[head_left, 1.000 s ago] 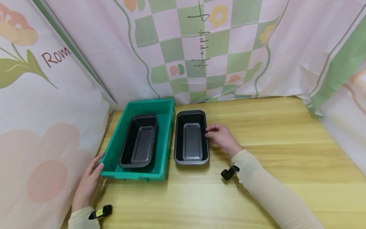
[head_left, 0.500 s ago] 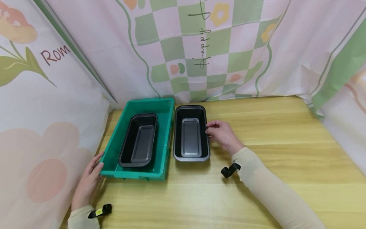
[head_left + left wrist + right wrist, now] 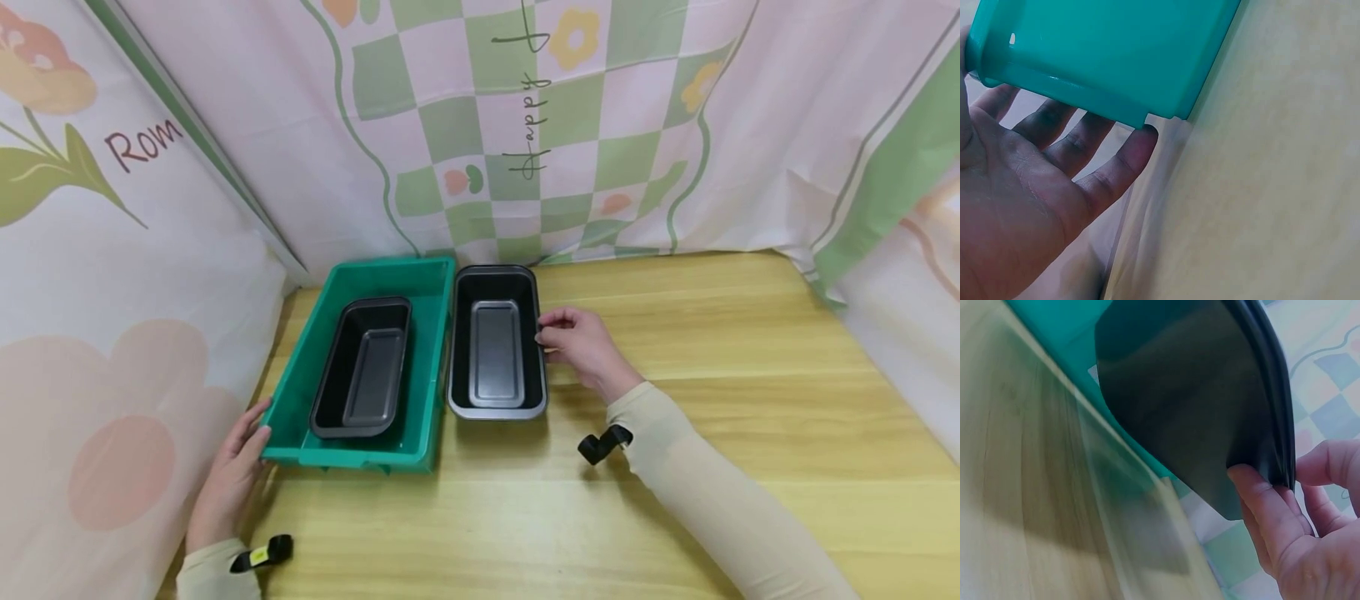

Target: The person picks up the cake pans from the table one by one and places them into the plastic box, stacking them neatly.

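Observation:
A green plastic bin (image 3: 294,377) stands at the table's back left with one black loaf pan (image 3: 363,367) inside it. A second black loaf pan (image 3: 495,350) hangs just right of the bin, raised a little off the wood. My right hand (image 3: 553,337) pinches its right rim. The right wrist view shows the thumb (image 3: 1260,500) under the pan's (image 3: 1185,387) outer wall, the other fingers behind the rim. My left hand (image 3: 234,471) lies open against the bin's near left corner; its straight fingers (image 3: 1110,165) touch the bin's (image 3: 1116,50) wall.
The wooden table (image 3: 712,375) stretches to the right and front. Printed curtains (image 3: 525,125) close off the back and both sides, close behind the bin. Black camera straps sit on both wrists.
My right hand has carried the second pan away from me and slightly left, up against the bin's right side. The left hand and the bin have stayed put.

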{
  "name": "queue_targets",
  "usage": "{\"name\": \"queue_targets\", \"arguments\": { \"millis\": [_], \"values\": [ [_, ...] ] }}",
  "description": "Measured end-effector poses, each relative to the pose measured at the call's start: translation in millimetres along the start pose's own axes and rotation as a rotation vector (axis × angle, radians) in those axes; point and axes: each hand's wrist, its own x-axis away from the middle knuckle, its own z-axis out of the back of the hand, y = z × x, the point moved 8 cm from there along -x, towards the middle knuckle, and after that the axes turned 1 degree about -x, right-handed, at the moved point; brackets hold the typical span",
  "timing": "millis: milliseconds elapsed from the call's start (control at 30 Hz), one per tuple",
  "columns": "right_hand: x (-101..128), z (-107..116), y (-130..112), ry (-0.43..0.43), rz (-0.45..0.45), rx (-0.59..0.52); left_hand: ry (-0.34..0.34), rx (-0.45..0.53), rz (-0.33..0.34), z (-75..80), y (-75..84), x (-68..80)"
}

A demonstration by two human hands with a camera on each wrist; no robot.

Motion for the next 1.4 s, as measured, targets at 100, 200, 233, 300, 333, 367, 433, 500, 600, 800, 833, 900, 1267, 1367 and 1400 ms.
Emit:
{"name": "queue_targets", "arguments": {
  "millis": [100, 200, 233, 300, 333, 367, 433, 500, 600, 800, 833, 900, 1267, 1367, 1400],
  "values": [
    [1, -1, -4, -0.001, 0.001, -0.004, -0.011, 0.014, -0.011, -0.7, 1.2, 0.1],
    [3, -3, -8, -0.002, 0.007, -0.005, -0.012, 0.01, -0.015, -0.9, 1.1, 0.0],
    [4, -4, -9, -0.004, 0.009, -0.007, -0.011, 0.001, -0.014, -0.9, 0.8, 0.1],
    [5, -6, -13, -0.005, 0.013, -0.013, -0.005, -0.021, -0.005, -0.4, 0.1, 0.3],
    [6, -7, -14, -0.006, 0.013, -0.02, -0.002, -0.035, -0.001, 0.0, -0.1, 0.4],
    [6, -9, -15, -0.004, 0.013, -0.025, 0.0, -0.046, 0.003, 0.3, -0.4, 0.5],
    [7, -12, -18, -0.004, 0.014, -0.04, 0.007, -0.064, 0.008, 1.2, -0.2, 1.1],
    [7, -16, -21, -0.005, 0.017, -0.051, 0.01, -0.071, 0.009, 1.9, -0.1, 1.7],
    [7, -23, -26, -0.002, 0.024, -0.064, 0.009, -0.039, 0.008, 1.4, 0.8, 1.6],
    [10, -41, -38, -0.022, 0.051, -0.086, -0.003, -0.046, -0.007, 0.5, 1.8, 0.2],
    [11, -45, -40, -0.028, 0.056, -0.089, -0.003, -0.054, -0.006, 1.0, 1.5, 0.2],
    [12, -54, -43, -0.036, 0.062, -0.106, -0.001, -0.066, 0.002, 1.5, 1.2, 0.3],
    [11, -100, -50, -0.085, 0.07, -0.136, -0.01, 0.002, -0.021, 1.1, 0.1, -1.9],
    [9, -114, -50, -0.089, 0.06, -0.13, -0.007, -0.019, -0.017, 2.8, 0.1, -2.0],
    [9, -119, -50, -0.091, 0.057, -0.127, -0.008, -0.024, -0.013, 3.2, 0.1, -1.9]
  ]
}}
